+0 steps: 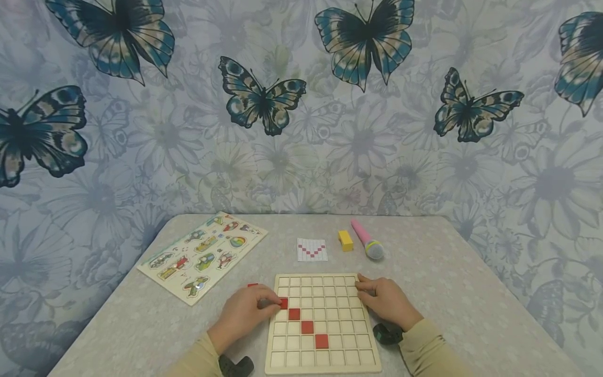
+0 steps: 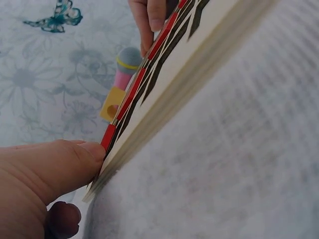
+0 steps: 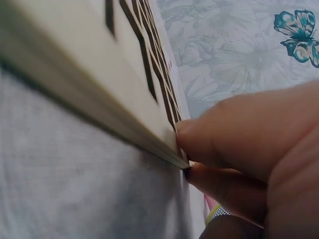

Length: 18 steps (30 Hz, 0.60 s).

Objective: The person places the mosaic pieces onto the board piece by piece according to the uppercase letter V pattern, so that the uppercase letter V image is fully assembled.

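A pale wooden grid board (image 1: pixel 336 361) lies on the table with red square tiles set in a diagonal of its cells. At the board's left column my left hand (image 1: pixel 245 314) pinches the uppermost red tile (image 1: pixel 284 303). The left wrist view shows the thumb (image 2: pixel 92 152) against that tile's end. My right hand (image 1: pixel 388 298) grips the board's upper right edge, thumb on top in the right wrist view. Partly hidden behind the left hand, another red piece (image 1: pixel 253 285) lies on the table.
Beyond the board lie a pattern card (image 1: pixel 312 250) with a pink V of squares, a yellow block (image 1: pixel 346 241) and a pink toy microphone (image 1: pixel 367 241). A picture puzzle board (image 1: pixel 202 256) lies at the left. Butterfly-patterned wallpaper (image 1: pixel 301 173) rises behind the table.
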Motion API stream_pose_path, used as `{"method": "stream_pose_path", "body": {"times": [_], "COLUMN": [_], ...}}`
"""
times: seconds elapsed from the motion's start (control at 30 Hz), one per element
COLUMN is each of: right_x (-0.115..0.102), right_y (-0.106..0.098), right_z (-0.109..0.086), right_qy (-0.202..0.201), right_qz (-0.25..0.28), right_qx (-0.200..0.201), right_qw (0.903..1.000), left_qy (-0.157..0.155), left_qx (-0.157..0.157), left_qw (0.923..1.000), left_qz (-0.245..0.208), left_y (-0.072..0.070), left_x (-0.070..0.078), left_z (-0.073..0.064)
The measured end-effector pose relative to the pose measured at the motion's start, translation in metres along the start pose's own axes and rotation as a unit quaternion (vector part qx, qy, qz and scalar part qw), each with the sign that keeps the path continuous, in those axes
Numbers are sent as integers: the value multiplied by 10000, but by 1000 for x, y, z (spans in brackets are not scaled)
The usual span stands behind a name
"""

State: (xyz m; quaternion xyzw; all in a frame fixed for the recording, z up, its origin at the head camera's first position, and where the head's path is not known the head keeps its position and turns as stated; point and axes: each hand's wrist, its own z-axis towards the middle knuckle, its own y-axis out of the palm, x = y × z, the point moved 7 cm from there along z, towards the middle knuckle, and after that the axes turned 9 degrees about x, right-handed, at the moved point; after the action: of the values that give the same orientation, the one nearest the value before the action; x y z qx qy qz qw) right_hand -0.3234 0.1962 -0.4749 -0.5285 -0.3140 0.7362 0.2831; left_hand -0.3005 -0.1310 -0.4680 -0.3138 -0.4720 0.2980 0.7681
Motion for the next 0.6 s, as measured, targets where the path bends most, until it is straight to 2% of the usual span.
{"method": "stream_pose_path", "body": {"times": [0.23, 0.47, 0.53, 0.6], "right_x": [-3, -3, -3, -4], "right_y": [-1, -1, -1, -2], "right_z": [-1, -2, -2, -2], "right_qy": [-123, -25, -5, -21], "right_qz": [33, 95, 63, 34], "right_qx": [38, 22, 32, 22], "right_qw": [9999, 9999, 10000, 10000], "left_qy": [-25, 22, -93, -288], "left_qx": [140, 153, 165, 326], "left_qw": [9998, 9997, 9997, 9989], "left_qz": [146, 167, 130, 161], "left_y": [-2, -2, -4, -10], "left_x": [2, 1, -2, -6], "left_z": [1, 0, -1, -1]}}
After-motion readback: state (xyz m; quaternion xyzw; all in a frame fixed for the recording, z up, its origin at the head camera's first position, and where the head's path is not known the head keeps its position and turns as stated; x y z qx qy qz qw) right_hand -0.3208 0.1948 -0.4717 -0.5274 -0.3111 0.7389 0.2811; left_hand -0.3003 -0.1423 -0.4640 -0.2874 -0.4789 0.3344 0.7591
